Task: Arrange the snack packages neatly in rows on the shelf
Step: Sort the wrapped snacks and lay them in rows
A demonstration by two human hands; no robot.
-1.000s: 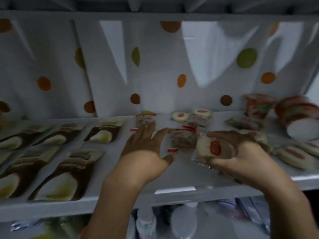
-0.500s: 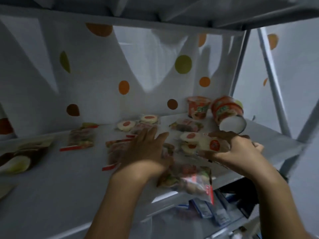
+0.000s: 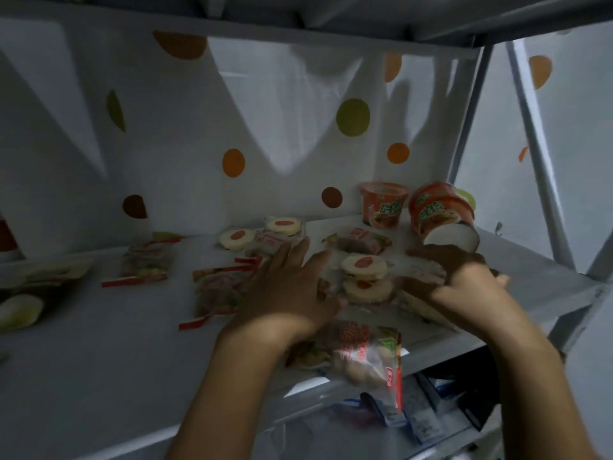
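Packets (image 3: 365, 270) lie scattered on the shelf (image 3: 99, 360); I judge them light, crinkly, slippery. My left hand (image 3: 292, 293) lies flat, fingers (image 3: 297, 254) spread; my right hand (image 3: 461, 283) clutches one wrapped cake (image 3: 426, 272). I'd pinch sealed edges.

The right hand (image 3: 454, 277) curls round what seems to be a clear-wrapped snack (image 3: 424, 272), blurred here. Just left of that grip sit two stacked round cakes (image 3: 364, 265), and just beyond it lies a tipped noodle cup (image 3: 441, 217). Further left, the left hand (image 3: 292, 290) lies flat, fingers spread, on red-edged packets (image 3: 219, 287) on the shelf (image 3: 99, 360).
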